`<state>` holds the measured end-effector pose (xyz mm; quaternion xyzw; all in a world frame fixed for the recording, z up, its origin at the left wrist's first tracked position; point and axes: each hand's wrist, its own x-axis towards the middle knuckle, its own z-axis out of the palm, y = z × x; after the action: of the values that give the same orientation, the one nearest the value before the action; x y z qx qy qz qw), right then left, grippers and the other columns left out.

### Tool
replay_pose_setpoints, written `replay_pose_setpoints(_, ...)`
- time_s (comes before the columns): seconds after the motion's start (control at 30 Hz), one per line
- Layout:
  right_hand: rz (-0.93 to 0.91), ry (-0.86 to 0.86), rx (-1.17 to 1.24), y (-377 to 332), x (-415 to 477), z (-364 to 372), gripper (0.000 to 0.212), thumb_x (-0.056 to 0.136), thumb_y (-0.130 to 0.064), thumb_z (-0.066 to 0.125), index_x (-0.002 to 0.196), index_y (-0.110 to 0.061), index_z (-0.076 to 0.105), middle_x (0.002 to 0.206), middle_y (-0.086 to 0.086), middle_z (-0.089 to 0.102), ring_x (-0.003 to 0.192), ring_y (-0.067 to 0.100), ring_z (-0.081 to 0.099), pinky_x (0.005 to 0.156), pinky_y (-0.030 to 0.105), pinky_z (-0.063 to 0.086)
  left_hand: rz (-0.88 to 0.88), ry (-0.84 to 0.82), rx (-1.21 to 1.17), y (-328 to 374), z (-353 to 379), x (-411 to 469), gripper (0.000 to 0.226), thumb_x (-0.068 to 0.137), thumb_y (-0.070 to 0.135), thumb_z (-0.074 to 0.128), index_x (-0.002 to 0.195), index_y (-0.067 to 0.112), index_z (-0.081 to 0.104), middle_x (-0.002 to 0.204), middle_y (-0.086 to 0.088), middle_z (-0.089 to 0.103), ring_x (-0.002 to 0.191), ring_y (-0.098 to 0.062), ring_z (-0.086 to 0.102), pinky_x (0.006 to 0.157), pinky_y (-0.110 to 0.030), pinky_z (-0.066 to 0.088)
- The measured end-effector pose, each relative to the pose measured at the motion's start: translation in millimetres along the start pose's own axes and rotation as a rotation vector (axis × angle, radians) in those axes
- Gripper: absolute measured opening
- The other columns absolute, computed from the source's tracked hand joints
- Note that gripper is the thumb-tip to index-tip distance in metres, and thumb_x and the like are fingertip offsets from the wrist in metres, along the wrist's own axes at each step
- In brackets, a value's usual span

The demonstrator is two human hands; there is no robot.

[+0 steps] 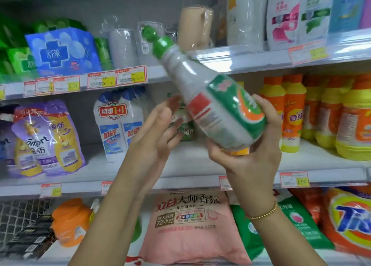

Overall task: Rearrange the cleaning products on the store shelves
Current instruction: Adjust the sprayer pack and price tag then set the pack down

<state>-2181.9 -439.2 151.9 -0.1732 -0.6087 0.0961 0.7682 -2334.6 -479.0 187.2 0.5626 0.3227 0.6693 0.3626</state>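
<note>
against stocked store shelves (112, 165), the right grip (255, 151) curled round the base of a green-capped bottle (212, 105), tilted in mid-air in front of them; the left grip (156, 129) was spread beside it, holding nothing. judged mid-relocation, the bottle next needed upright placing in a free slot.

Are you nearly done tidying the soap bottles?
Not yet. The orange bottles already stand in neat rows on the middle shelf. The right hand holds a green-capped bottle tilted in the air; the left hand is open beside it. That bottle still needs a shelf spot.
</note>
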Motion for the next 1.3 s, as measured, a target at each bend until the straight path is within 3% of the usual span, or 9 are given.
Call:
replay_pose_setpoints(0.23, 0.735, -0.088, 0.735, 3.7, 11.8, -5.6, 0.074, 0.065, -0.057, 0.073, 0.126, -0.018, 0.055, 0.118, 0.007, 0.067, 0.105, 0.025, 0.065, 0.084, 0.038, 0.055, -0.069, 0.047, -0.02, -10.1, -20.1, 6.5, 0.079, 0.058, 0.041, 0.086, 0.127, 0.017, 0.055, 0.114, -0.002, 0.07, 0.099, -0.017, 0.069, 0.075, -0.026, 0.057)
replay_pose_setpoints(0.43, 0.985, -0.295, 0.731, 1.5, 22.4, -12.1, 0.043, 0.077, -0.053, 0.05, 0.106, -0.023, 0.064, 0.097, 0.008, 0.074, 0.089, 0.024, 0.071, 0.077, 0.044, 0.058, -0.073, -0.064, -0.072, -8.2, -27.6, 1.6, 0.07, 0.05, 0.053, 0.087, 0.108, 0.021, 0.064, 0.093, -0.001, 0.072, 0.078, -0.016, 0.069, 0.054, -0.03, 0.056)
replay_pose_setpoints(0.6, 0.713, -0.297, 0.417, 1.1, 18.2, -3.6, 0.047, 0.095, -0.043, 0.051, 0.14, -0.039, 0.035, 0.134, -0.003, 0.054, 0.112, 0.018, 0.062, 0.079, 0.035, 0.057, -0.091, 0.047, -0.07, -8.2, -14.4, -2.6, 0.063, 0.064, 0.028, 0.076, 0.121, 0.014, 0.053, 0.097, -0.003, 0.068, 0.072, -0.019, 0.069, 0.052, -0.035, 0.055)
replay_pose_setpoints(0.7, 0.45, -0.387, 0.042, -6.5, 14.0, -0.4, 0.059, 0.081, -0.066, 0.051, 0.136, -0.055, 0.032, 0.147, -0.011, 0.034, 0.134, 0.005, 0.038, 0.108, 0.037, 0.039, -0.094, 0.102, -0.132, -8.9, -6.5, -3.2, 0.042, 0.075, 0.027, 0.062, 0.113, 0.013, 0.055, 0.093, -0.006, 0.068, 0.071, -0.019, 0.069, 0.053, -0.035, 0.055)
replay_pose_setpoints(0.8, 0.375, -0.493, -0.117, -17.2, 15.2, -3.2, 0.095, 0.058, -0.072, 0.069, 0.141, -0.048, 0.029, 0.149, -0.005, 0.022, 0.135, 0.005, 0.035, 0.11, 0.026, 0.036, -0.048, 0.127, -0.159, -6.2, -1.3, -5.2, 0.039, 0.076, 0.029, 0.06, 0.112, 0.014, 0.057, 0.096, -0.008, 0.069, 0.075, -0.019, 0.07, 0.055, -0.033, 0.055)
replay_pose_setpoints(0.93, 0.108, -0.492, -0.328, -24.7, 7.6, -0.5, 0.103, 0.055, -0.033, 0.09, 0.142, -0.034, 0.036, 0.157, 0.01, 0.01, 0.139, -0.004, 0.009, 0.105, 0.0, 0.019, 0.075, 0.174, -0.122, -4.3, 12.2, -11.8, 0.049, 0.077, 0.025, 0.066, 0.123, 0.014, 0.055, 0.111, -0.007, 0.068, 0.088, -0.021, 0.07, 0.062, -0.036, 0.056)
replay_pose_setpoints(1.0, -0.013, -0.388, -0.385, -20.5, 2.6, 3.3, 0.094, 0.059, -0.014, 0.087, 0.14, -0.025, 0.039, 0.154, 0.014, 0.021, 0.14, 0.005, 0.018, 0.106, 0.006, 0.022, 0.1, 0.127, -0.075, -5.0, 17.8, -14.8, 0.05, 0.074, 0.026, 0.072, 0.121, 0.014, 0.059, 0.118, -0.01, 0.067, 0.098, -0.024, 0.069, 0.068, -0.038, 0.057)
replay_pose_setpoints(1.17, 0.084, -0.315, -0.146, -15.0, 9.1, -10.7, 0.081, 0.059, -0.012, 0.086, 0.129, -0.019, 0.046, 0.12, -0.012, 0.055, 0.11, 0.004, 0.056, 0.086, 0.019, 0.049, 0.136, -0.046, 0.067, 5.7, 13.2, -12.7, 0.051, 0.071, 0.035, 0.072, 0.118, 0.02, 0.062, 0.117, 0.001, 0.069, 0.109, -0.016, 0.064, 0.087, -0.027, 0.053)
replay_pose_setpoints(1.3, 0.468, -0.491, 0.404, -8.5, 12.8, -33.1, 0.065, 0.065, -0.012, 0.081, 0.123, -0.018, 0.052, 0.113, -0.003, 0.068, 0.103, 0.013, 0.066, 0.084, 0.027, 0.053, 0.086, 0.128, 0.107, 7.1, -1.7, -0.4, 0.056, 0.069, 0.041, 0.073, 0.121, 0.025, 0.059, 0.117, 0.006, 0.065, 0.102, -0.007, 0.065, 0.082, -0.021, 0.051)
